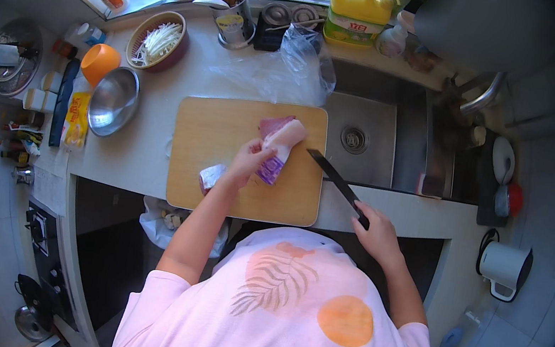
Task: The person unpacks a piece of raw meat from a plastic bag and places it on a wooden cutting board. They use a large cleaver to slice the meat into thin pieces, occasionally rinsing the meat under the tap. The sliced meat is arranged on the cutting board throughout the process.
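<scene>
A slab of raw meat (287, 136), pale pink with a darker red part, lies on the right half of a wooden cutting board (213, 132). Just below it and touching it is a purple-and-white wrapper (270, 171). My left hand (248, 160) is closed on the meat's left edge, where it meets the wrapper; the fingertips are partly hidden. In my right hand (377, 233) is a black kitchen knife (337, 176), gripped by its handle, its tip near the board's right edge, apart from the meat. By my left wrist sits a small silvery-white packet (209, 178), partly covered.
Right of the board is a steel sink (371, 123). Clear plastic bags (305, 63) lie behind it. To the left stand a steel bowl (114, 102), an orange bowl (100, 64) and a basket (179, 51) of pale strips. A white bag (158, 227) hangs below the counter edge.
</scene>
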Available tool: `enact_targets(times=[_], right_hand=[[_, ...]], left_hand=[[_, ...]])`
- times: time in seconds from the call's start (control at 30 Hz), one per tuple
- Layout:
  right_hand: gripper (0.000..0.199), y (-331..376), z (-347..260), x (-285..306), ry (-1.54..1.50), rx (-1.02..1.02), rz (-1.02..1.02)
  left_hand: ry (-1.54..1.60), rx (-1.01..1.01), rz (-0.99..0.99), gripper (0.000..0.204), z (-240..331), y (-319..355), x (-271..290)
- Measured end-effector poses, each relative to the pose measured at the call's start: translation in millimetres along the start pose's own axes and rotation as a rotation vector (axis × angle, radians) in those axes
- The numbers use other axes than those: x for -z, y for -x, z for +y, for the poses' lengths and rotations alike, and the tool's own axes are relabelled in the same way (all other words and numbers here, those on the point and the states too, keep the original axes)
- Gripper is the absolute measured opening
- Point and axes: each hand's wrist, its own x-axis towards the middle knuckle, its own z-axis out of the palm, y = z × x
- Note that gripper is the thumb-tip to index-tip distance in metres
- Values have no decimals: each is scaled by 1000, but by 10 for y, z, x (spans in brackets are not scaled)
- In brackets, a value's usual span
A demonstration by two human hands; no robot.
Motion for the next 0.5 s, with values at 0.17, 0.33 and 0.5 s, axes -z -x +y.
enact_targets(times=[0.17,0.33,0.5], right_hand=[[35,-130,-110,-65,212,189,-119],[34,-713,-263,-830,157,538,-4],[43,-1060,-272,-1085,60,579,26]], left_hand=[[-64,-191,-34,16,875,131,273],[-372,-273,-179,18,1543,290,398],[-395,-252,-222,18,1635,409,425]])
